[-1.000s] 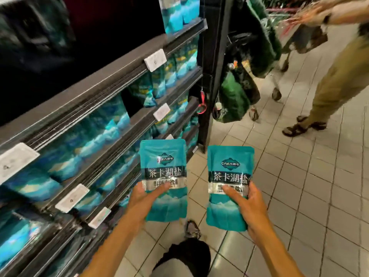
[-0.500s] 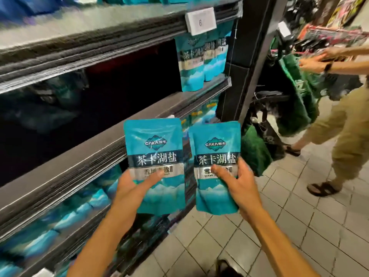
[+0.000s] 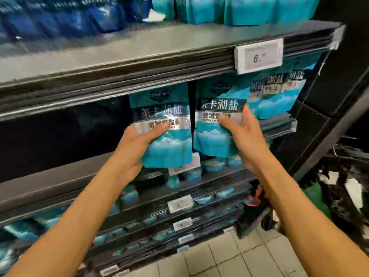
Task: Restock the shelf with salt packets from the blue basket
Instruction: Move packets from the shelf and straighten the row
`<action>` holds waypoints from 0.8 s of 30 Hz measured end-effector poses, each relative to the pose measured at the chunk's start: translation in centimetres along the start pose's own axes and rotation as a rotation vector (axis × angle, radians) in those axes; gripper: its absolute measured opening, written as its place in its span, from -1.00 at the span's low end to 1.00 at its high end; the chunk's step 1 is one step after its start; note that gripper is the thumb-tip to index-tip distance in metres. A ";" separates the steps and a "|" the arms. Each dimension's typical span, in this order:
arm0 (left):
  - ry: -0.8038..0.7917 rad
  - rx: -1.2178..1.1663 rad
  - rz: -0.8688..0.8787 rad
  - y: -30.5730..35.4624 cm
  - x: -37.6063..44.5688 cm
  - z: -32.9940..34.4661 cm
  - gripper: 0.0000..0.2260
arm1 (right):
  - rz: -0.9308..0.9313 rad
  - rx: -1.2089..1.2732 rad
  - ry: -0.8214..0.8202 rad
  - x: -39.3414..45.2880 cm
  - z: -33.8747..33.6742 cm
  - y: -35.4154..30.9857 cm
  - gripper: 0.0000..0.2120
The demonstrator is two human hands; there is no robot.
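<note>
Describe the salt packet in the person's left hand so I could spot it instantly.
Find the white price tag on the upper shelf edge. Below and left, two teal packets are held up side by side. Yours is the left packet, gripped by the left hand, beside the dark empty gap.

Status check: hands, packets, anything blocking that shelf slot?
Left hand grips one salt packet, right hand grips another packet. Both upright at the shelf opening, beside stocked packets. No visible obstruction.
</note>
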State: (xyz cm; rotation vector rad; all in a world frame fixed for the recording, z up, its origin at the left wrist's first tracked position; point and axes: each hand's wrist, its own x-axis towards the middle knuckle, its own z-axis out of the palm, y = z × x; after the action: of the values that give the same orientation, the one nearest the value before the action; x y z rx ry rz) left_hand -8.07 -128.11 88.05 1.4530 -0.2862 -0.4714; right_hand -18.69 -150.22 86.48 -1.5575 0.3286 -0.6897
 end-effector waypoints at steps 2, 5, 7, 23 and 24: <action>0.021 -0.036 -0.073 0.7 1.9 0.1 -0.63 | 0.017 0.028 -0.004 1.6 0.7 0.1 -0.62; 0.003 -0.053 -0.109 0.9 4.6 0.3 -0.53 | 0.009 0.017 0.015 3.2 1.8 0.3 -0.58; -0.026 -0.017 -0.042 0.5 6.1 0.5 -0.39 | 0.029 -0.013 -0.032 3.9 2.5 0.5 -0.64; -0.126 0.138 0.030 -1.8 9.2 3.2 -0.10 | -0.253 -0.858 0.272 1.3 0.9 2.9 -0.62; -0.131 0.143 -0.043 -1.9 9.1 3.8 0.04 | -0.247 -0.838 0.271 1.5 0.8 2.9 -0.62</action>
State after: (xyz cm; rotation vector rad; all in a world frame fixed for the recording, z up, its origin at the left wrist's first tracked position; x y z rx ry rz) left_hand -2.07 -135.81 85.71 1.5726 -0.4003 -0.5924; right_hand -16.47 -150.81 83.98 -2.3256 0.6952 -1.0368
